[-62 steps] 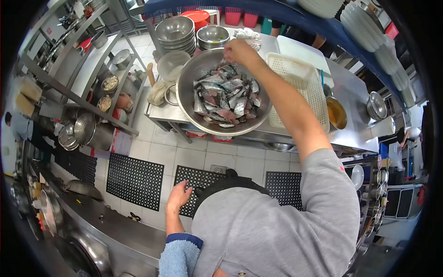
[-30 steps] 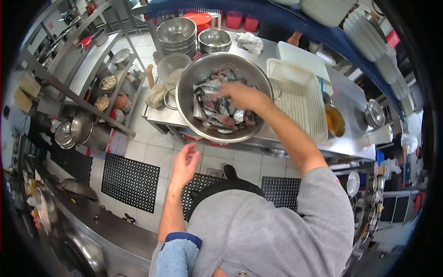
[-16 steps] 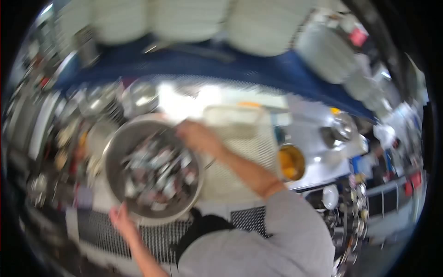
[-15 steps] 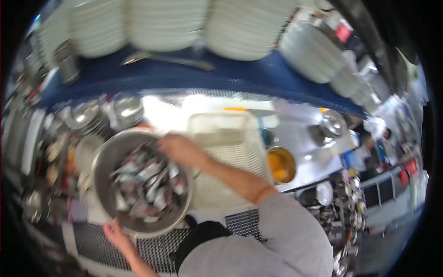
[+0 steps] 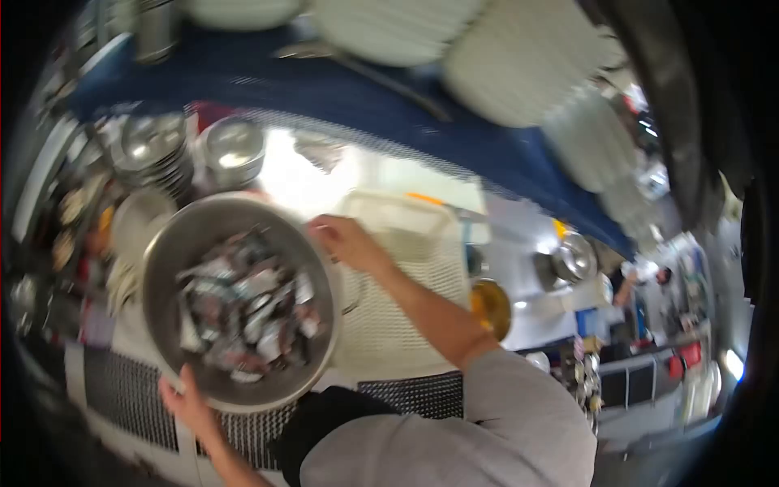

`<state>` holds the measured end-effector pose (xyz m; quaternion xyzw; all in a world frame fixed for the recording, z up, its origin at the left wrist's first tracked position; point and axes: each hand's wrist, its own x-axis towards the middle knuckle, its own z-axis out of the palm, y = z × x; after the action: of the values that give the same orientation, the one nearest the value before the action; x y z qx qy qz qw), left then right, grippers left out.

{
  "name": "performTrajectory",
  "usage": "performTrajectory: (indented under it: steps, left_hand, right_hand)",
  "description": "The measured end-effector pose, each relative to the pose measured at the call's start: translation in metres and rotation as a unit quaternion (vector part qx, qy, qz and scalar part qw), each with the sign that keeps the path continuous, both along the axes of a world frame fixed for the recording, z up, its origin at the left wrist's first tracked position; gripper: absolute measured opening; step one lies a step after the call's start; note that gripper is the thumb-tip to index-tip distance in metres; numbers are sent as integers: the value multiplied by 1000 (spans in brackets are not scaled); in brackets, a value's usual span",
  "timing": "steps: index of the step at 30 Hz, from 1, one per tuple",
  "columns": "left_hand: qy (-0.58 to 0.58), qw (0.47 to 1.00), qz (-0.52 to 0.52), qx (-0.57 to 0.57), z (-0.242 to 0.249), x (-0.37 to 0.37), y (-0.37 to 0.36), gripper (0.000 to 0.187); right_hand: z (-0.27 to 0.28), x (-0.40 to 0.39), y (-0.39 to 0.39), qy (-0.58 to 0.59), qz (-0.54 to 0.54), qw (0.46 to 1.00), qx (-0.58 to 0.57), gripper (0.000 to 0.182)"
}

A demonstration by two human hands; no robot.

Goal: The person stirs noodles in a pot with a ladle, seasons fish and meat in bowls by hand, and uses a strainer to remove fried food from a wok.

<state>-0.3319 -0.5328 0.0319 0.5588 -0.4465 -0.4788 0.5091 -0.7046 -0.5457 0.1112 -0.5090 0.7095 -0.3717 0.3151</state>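
Observation:
A large metal bowl [image 5: 166, 268] holds a pile of silvery, reddish pieces [image 5: 247, 312] that look like cut fish. At its lower left rim is my left hand [image 5: 191, 406], its thumb and fingers closed on the edge. My right hand [image 5: 345, 241] is at the upper right rim, fingers bent against it. A white perforated basket [image 5: 406, 325] lies just right of the bowl, under my right forearm.
Stacked white plates [image 5: 389, 28] and a long metal utensil [image 5: 381, 79] sit on a blue shelf [image 5: 243, 73]. Metal bowls [image 5: 233, 146] stand behind the large one. A bowl with yellow contents [image 5: 490, 308] is right of the basket. Another person [image 5: 625, 288] is far right.
My right hand has moved from above the pieces to the bowl's upper right rim. The bowl appears larger and tilted. The view has turned.

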Motion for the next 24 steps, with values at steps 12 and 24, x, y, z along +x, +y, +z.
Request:
performTrajectory:
  steps: [12, 24]
  left_hand:
    - [203, 978, -20, -49, 89, -6, -18, 20]
    - [161, 962, 204, -80, 126, 124, 134, 14]
  right_hand:
    - [51, -19, -6, -202, 12, 979, -22, 35]
    - [55, 131, 24, -288, 317, 900, -80, 37]
